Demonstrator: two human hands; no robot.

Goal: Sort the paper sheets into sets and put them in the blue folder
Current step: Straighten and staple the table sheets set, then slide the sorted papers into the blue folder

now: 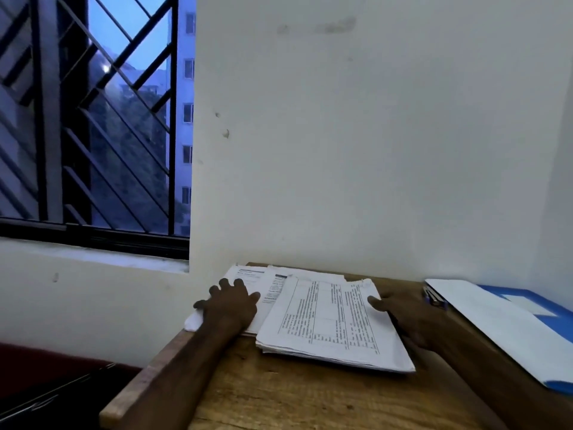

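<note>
1. Wooden counter (279,395) carries a skewed stack of printed paper sheets (331,324), a table on top.
2. Left hand (231,301) presses them, fingers spread wide.
3. Right hand (409,318) touches their right edge; I cannot tell its fingers' grip.
4. Blue folder (555,324) lies far right.

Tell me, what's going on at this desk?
A person is sorting papers at a wooden table. The left hand rests flat with spread fingers on the sheets at the left. The right hand has its thumb on the right edge of a stack topped by a printed table. The blue folder lies off to the right with a pen by it.
</note>
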